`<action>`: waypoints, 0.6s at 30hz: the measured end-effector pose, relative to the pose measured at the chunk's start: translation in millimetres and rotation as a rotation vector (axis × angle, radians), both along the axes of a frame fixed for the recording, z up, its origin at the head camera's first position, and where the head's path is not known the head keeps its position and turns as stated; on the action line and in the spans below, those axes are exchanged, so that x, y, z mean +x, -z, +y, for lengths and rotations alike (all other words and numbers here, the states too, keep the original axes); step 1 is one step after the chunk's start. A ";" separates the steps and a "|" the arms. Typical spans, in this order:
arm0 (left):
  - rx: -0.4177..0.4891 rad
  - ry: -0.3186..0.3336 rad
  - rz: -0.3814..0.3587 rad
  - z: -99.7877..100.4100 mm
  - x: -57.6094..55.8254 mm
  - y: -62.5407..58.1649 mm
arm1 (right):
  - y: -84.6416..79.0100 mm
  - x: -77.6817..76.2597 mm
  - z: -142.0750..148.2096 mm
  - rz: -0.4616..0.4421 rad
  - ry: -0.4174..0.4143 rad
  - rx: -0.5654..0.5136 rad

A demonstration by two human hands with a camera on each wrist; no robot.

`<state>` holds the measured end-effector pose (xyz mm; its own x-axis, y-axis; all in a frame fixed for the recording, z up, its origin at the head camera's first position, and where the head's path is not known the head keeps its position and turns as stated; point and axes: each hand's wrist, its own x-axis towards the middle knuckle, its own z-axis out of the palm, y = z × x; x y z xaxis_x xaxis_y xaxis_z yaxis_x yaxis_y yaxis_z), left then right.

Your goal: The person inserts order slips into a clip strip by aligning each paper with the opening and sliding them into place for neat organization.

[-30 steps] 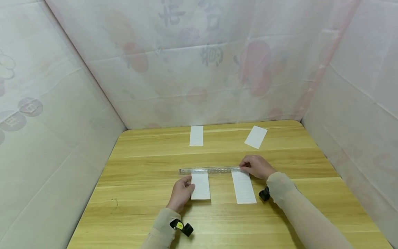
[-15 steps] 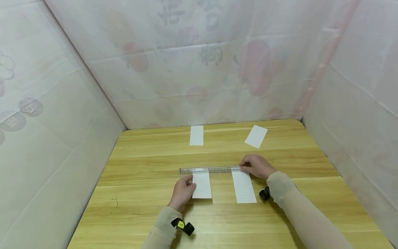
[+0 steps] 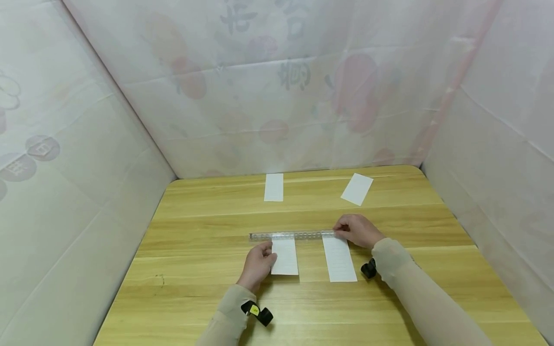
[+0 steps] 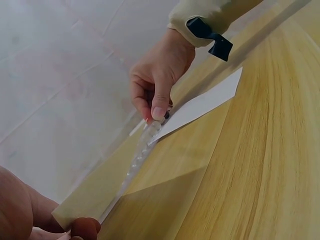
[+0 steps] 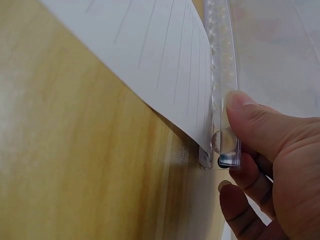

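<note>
A clear strip with a row of round shapes along it is running leftward from the right hand, which is pinching its right end. In the right wrist view the thumb is pressing one side of the strip and a finger is backing the other, so that grip is closing firmly on plastic.

The right sheet, white and ruled with fine lines, is lying just beside the right grip, toward the person, its top edge meeting the strip; whether that edge is slotting inside is hard to tell.

The left sheet is sitting well to the left of the right grip and just to the right of the left hand. That hand is pinching the sheet's left edge, the thumb showing over the paper, while the top of the sheet is meeting the strip. The strip's far left end is reaching a little past the left fingertips.

Beyond both grips, toward the back of the wooden table, an upright sheet and a tilted sheet are lying well apart. Behind these, pale printed cloth is hanging. Nearer the person than the grips, beige sleeves are covering the forearms.
</note>
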<state>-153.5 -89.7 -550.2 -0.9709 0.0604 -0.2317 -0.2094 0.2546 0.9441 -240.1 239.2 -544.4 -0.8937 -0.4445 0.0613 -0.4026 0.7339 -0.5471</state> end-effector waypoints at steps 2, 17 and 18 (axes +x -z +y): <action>-0.001 0.006 0.006 0.8 -0.5 0.0 | 0.9 -0.7 0.3 0.004 -0.003 0.001; 0.009 0.015 -0.003 5.1 -0.6 -2.1 | 3.9 -2.8 1.7 -0.010 0.004 -0.006; 0.013 0.015 -0.003 5.6 -0.6 -2.1 | 4.3 -3.1 1.7 -0.010 0.005 -0.008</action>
<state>-154.1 -84.1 -548.2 -0.9690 0.0784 -0.2341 -0.2089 0.2451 0.9467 -243.2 240.9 -548.8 -0.8964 -0.4396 0.0561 -0.3937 0.7316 -0.5565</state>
